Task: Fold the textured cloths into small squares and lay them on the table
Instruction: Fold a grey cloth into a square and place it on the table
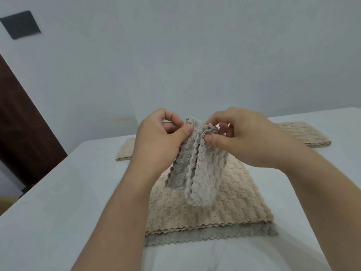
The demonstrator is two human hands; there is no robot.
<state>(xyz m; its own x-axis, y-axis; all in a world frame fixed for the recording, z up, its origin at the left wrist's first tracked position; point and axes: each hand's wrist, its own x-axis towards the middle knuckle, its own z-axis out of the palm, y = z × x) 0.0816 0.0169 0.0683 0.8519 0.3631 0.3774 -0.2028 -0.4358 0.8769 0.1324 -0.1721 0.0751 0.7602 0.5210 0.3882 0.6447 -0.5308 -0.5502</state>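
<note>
My two bare forearms reach forward over a white table.

Nearest me, in the middle of the table, lies a flat pile. A beige cloth with a bumpy, scale-like texture is on top. A grey cloth lies under it, its zigzag edge sticking out along the side closest to me.

Above the pile I hold a third cloth, grey and fluffy, up in the air. It hangs down in a narrow fold, its layers side by side, and its lower end reaches down in front of the beige cloth. I cannot tell whether it touches.

My left hand pinches the top left corner between thumb and curled fingers. My right hand pinches the top right corner the same way. The two hands are close together, with the bunched top edge between them.

Farther back, a folded beige square lies flat on the table to the left, partly hidden by my left hand. Another beige piece lies to the right, behind my right wrist.

Beyond the table is a pale wall. A dark brown door stands at the left, with a dark square panel on the wall above it.
</note>
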